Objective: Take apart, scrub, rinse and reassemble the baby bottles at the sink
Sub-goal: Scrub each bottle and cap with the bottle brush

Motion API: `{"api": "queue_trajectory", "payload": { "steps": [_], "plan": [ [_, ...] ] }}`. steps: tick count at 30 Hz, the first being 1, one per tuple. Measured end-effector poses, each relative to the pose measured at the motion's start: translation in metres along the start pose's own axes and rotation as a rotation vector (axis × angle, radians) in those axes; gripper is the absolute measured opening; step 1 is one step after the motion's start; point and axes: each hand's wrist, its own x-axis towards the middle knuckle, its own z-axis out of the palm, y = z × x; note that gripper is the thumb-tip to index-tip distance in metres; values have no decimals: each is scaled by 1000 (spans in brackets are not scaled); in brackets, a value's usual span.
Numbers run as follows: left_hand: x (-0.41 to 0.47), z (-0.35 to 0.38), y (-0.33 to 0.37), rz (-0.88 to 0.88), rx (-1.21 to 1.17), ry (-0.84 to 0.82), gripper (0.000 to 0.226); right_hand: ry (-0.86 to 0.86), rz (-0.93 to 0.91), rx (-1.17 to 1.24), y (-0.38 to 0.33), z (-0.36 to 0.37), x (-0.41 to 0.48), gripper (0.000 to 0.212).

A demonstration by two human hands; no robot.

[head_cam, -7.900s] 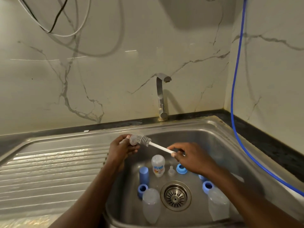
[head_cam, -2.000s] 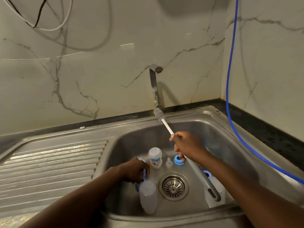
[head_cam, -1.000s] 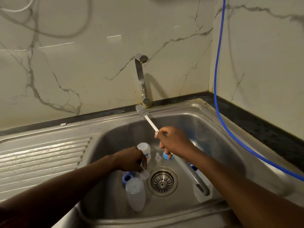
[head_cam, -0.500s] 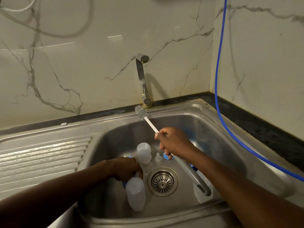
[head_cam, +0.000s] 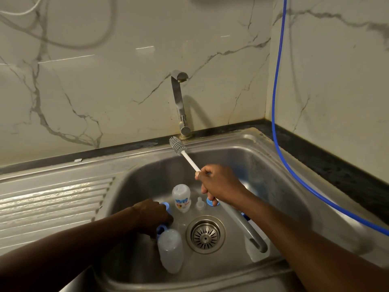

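At the far left a ribbed drainboard [head_cam: 52, 199] is seen, wet, beside the sink [head_cam: 147, 158]. The left hand [head_cam: 153, 217] is lowered to the basin floor, knuckles up, over a blue cap [head_cam: 166, 205] and a near ring [head_cam: 160, 229]. Its fingertips are hidden beneath it, so whether anything is gripped cannot be told. Just on the viewer's side of that hand a clear bottle [head_cam: 169, 251] is laid on its side. Its long axis runs from the near ring toward the near rim, and its far end touches or sits just beside that ring. The coming move is judged to turn on this relation: the bottle lies just beyond the left fingers, on their near side, and is much closer to the left hand than to the right. To the right of that hand a printed bottle [head_cam: 181, 198] stands on end; blue and red print is carried on it, but no word can be read. Next come a teat [head_cam: 199, 204], a far ring [head_cam: 210, 202] and the drain [head_cam: 205, 234]. The brush [head_cam: 190, 162] is held by the right hand [head_cam: 219, 186], fingers wrapped round its shaft. Its bristles are raised toward the base of the tap [head_cam: 179, 102], and its grey handle trails over a right bottle [head_cam: 255, 252]. A hose [head_cam: 277, 102] hangs down the right wall.
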Motion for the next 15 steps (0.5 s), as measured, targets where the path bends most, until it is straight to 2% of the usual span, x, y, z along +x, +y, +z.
{"api": "queue_trajectory", "payload": {
  "steps": [3, 9, 10, 12, 13, 15],
  "plan": [
    [-5, -2, -1, -5, -47, 41, 37, 4, -5, -8, 2, 0, 2, 19],
    [-30, -23, -20, -110, -220, 79, 47, -5, -65, -104, 4, 0, 5, 12],
    [-37, -30, -25, -122, -260, 129, 44, -2, -84, -127, 4, 0, 4, 11],
    [-51, -43, -36, -181, -418, 333, 32, 16, -131, -178, 4, -2, 5, 12],
    [-58, -47, -41, -224, -577, 471, 28, 24, -157, -210, 4, -3, 5, 12],
    [-65, -51, -45, -269, -1061, 705, 28, 28, -212, -288, 3, -7, 5, 13]
  ]
}}
